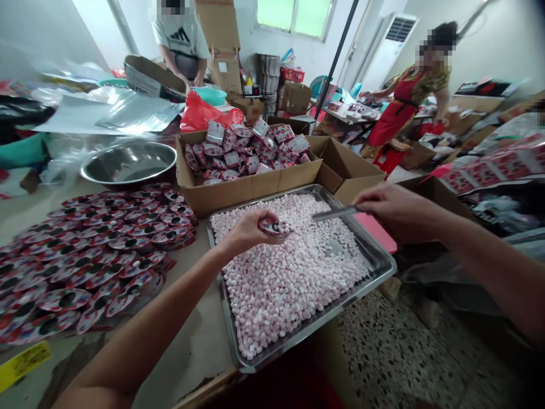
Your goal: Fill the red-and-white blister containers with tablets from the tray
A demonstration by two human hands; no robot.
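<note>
My left hand [251, 232] is closed around a small printed candy box [271, 227], with several pale pellets at its opening. It is held above a metal tray [383, 267] spread with pale pink candy pellets [281, 289]. Over the tray's right side, my right hand [387, 207] grips a long, narrow metal tool [334, 213]. Its far end points left toward the pellets; whether that end is a spoon or a flat blade I cannot tell. Left of the tray, many similar boxes [131, 243] stand packed together, dark round holes facing up.
Behind the tray, a cardboard box [251, 186] is heaped with printed packs [238, 149]. A steel bowl [130, 162] sits at the back left. One person [181, 42] stands behind the table, another in a red apron [398, 102] at the right. Speckled floor [383, 335] shows below right.
</note>
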